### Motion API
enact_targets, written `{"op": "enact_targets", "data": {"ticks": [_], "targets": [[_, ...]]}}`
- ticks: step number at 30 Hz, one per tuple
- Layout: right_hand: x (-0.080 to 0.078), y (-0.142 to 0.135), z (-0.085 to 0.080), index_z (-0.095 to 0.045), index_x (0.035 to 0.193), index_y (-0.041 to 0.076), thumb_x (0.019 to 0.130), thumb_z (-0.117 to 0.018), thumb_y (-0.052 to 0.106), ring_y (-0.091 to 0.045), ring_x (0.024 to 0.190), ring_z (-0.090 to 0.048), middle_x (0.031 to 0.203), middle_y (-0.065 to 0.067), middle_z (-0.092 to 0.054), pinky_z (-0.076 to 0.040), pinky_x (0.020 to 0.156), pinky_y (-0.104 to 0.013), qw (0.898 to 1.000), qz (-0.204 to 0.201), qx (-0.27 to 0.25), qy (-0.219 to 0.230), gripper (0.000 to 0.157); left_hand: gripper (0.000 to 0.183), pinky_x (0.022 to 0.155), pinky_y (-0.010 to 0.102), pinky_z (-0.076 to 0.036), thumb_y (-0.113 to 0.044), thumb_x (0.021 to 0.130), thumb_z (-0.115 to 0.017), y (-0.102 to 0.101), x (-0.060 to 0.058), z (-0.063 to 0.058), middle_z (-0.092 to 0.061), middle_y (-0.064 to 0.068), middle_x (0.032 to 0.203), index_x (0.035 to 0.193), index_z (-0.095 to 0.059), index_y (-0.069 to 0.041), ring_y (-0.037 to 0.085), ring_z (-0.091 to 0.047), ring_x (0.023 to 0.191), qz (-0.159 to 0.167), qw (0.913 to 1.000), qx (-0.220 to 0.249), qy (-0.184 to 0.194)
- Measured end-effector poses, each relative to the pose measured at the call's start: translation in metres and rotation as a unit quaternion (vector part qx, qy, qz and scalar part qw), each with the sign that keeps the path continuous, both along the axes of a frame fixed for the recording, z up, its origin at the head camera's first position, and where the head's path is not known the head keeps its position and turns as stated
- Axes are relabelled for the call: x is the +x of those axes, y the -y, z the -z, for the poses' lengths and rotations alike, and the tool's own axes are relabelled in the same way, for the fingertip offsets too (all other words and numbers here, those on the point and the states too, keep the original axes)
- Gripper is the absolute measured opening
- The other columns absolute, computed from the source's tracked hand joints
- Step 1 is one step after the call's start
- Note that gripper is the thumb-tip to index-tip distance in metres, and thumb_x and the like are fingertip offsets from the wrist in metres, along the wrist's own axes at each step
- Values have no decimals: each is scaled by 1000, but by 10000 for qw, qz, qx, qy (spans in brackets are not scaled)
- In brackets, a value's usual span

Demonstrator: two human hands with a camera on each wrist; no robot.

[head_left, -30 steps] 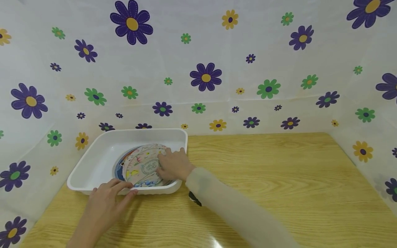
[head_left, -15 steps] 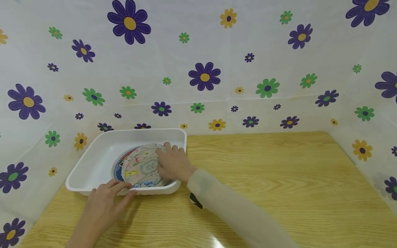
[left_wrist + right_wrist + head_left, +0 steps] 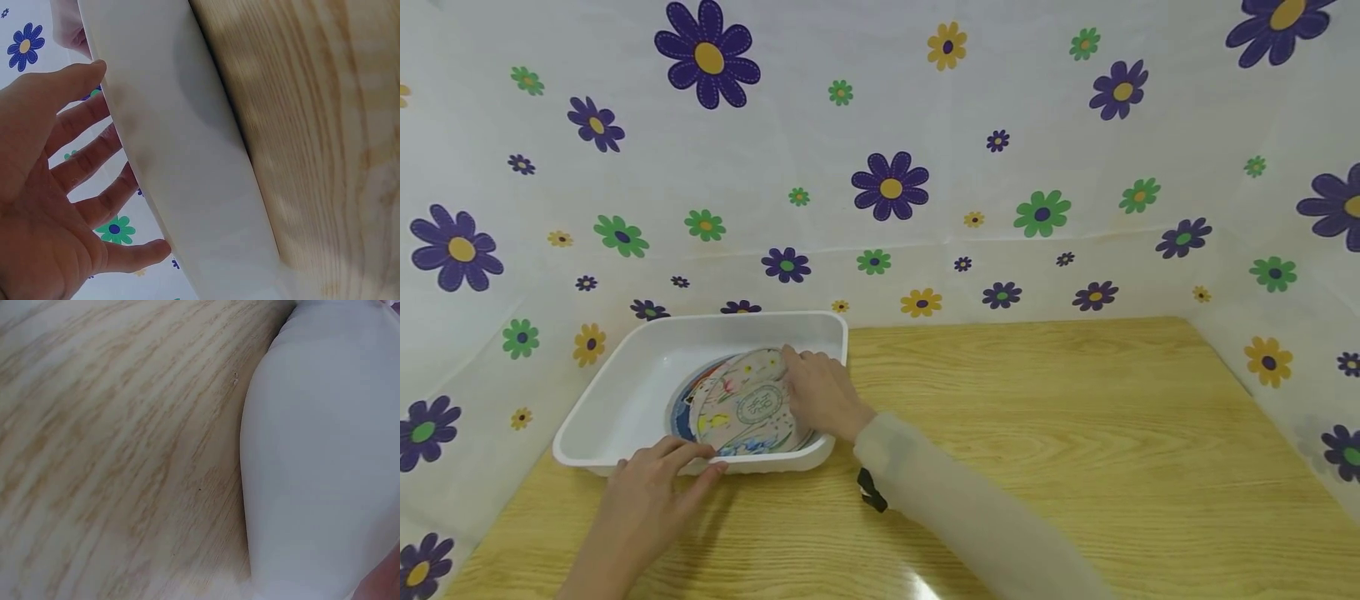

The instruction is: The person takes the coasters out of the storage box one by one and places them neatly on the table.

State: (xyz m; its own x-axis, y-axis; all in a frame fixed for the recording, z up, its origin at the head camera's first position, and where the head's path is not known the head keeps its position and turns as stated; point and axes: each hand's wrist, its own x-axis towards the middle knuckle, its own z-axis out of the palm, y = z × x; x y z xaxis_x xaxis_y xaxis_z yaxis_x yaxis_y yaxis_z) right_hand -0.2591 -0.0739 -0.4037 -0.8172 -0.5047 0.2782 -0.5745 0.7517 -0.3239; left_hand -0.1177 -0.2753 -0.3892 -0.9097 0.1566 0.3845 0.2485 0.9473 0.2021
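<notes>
A white plastic tray (image 3: 617,367) stands at the left of the table, with thin round patterned pieces overlapping inside it. The top one, a pale floral disc (image 3: 730,417) with a printed oval in its middle, slopes up toward the right; beneath it a blue-and-red one (image 3: 681,417) shows at the left. My right hand (image 3: 820,387) reaches over the tray's right side and grips the floral disc's right edge; its fingertips are partly hidden. My left hand (image 3: 651,487) holds the near rim, thumb outside and fingers over it, as the left wrist view also shows.
The wood-grain table (image 3: 1037,433) extends to the right of the tray. A white cloth (image 3: 820,125) printed with flowers hangs behind and along both sides. A dark band (image 3: 871,490) shows under the right sleeve.
My right fingers have drawn in at the edge of the floral disc, whose right side has risen and tilted. The left hand stays on the rim. The view has shifted slightly.
</notes>
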Motion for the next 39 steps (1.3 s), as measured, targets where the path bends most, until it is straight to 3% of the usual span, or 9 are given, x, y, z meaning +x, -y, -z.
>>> {"op": "enact_targets", "data": {"ticks": [6,14,29,35,39], "targets": [[0,1,1,-62,136,8,104,-58,17,-13,81,-62,101,-4,-72,-48,64,-20,9999,84,-71,75,34,22,67,57,-50,-32,88,-81,1,0,2,-76,7,98,101,-78,-14,39,-71,85,58,9999,-8,-132],[5,1,1,-61,139,11,104,-59,16,-8,80,-59,112,-4,-71,-45,63,-14,9980,-31,-599,186,35,21,69,61,-51,-32,89,-80,3,0,-1,-76,8,99,101,-78,-15,40,-71,86,34,10000,-8,7],[9,-3,-5,-65,129,11,103,-60,14,-7,70,-57,108,-4,-70,-43,56,-12,9967,-297,-739,-152,26,23,79,73,-49,-37,92,-76,1,0,-5,-76,8,105,103,-78,-17,42,-71,93,-86,9995,-33,305],[11,-3,-14,-67,126,9,104,-58,11,-11,92,-72,117,-6,-75,-56,75,-16,9913,-263,-1240,345,24,24,78,72,-49,-39,92,-76,1,1,-6,-76,7,105,103,-78,-18,42,-71,94,-123,9991,-26,399],[10,-5,-19,-69,123,8,102,-58,6,-12,98,-74,119,-7,-76,-56,83,-16,9808,-194,-1820,676,24,23,79,74,-49,-38,92,-77,2,1,-6,-76,6,105,103,-78,-18,42,-71,94,-144,9989,-5,437]]}}
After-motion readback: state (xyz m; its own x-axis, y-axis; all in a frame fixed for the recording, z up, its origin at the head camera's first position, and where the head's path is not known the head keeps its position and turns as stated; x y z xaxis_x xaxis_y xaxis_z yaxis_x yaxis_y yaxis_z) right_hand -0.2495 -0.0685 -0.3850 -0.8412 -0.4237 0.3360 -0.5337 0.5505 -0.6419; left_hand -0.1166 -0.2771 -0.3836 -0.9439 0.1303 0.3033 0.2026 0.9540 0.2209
